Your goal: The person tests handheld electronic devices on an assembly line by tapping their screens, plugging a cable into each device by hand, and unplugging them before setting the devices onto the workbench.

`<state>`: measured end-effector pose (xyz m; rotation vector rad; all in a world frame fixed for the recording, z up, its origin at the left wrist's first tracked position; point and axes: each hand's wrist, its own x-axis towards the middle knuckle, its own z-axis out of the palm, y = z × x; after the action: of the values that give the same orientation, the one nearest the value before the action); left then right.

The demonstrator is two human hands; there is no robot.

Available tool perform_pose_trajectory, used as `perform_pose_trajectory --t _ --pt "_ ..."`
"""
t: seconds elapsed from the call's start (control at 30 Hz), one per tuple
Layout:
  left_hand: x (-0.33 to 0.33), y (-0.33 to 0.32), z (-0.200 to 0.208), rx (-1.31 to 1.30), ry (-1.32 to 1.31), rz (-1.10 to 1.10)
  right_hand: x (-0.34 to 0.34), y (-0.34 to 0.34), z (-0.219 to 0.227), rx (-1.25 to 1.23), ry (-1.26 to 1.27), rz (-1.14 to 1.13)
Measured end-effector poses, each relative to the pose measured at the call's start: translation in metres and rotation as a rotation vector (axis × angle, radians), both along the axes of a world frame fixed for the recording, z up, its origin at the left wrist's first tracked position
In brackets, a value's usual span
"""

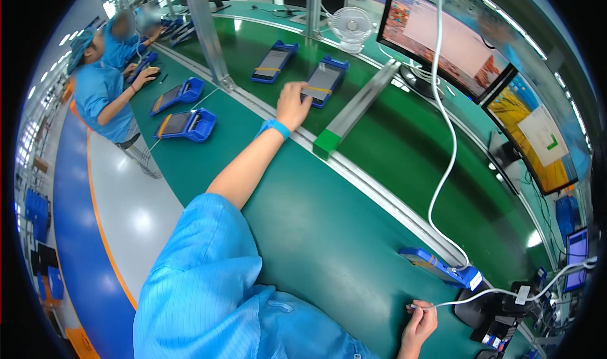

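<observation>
My left hand [293, 108], with a blue wristband, reaches far forward, its curled fingers on the near left edge of a blue-cased handheld terminal [325, 82] with a dark screen and a yellow band. That terminal lies on the green belt [259, 96]; a second handheld terminal [275, 61] lies to its left. My right hand [420, 325] is at the lower right, pinching the end of a thin white cable [465, 301]. Just beyond it, another blue terminal [436, 265] leans by the metal rail, with a white cord at its right end.
Two blue terminals [186, 125] [177, 96] rest on the green table to the left. A metal bar with a green end block [326, 144] crosses the belt. Monitors [442, 43] and a white fan [351, 27] stand beyond. A co-worker [104, 84] works at far left.
</observation>
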<state>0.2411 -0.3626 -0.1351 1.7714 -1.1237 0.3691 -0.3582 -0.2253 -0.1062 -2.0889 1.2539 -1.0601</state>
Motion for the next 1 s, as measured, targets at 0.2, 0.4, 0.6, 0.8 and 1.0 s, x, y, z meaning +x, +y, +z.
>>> perform_pose_trajectory --t 0.2,0.4,0.6,0.8,1.0 --pt "-0.053 0.070 0.012 0.093 0.192 -0.201 -0.014 0.004 0.001 0.026 -0.021 -0.011" --pt "-0.100 0.114 0.027 -0.046 0.337 -0.333 -0.044 0.010 0.019 -0.260 0.266 -0.057" --pt "-0.150 0.125 0.047 -0.072 -0.109 -0.546 -0.114 0.019 0.012 -0.288 0.344 -0.366" --pt "-0.236 0.123 0.058 0.215 -0.417 -1.037 -0.117 -0.001 0.005 -0.001 0.259 -0.457" --pt "-0.331 0.090 0.074 0.075 -0.435 -1.133 -0.126 0.006 0.008 -0.053 0.308 -0.509"
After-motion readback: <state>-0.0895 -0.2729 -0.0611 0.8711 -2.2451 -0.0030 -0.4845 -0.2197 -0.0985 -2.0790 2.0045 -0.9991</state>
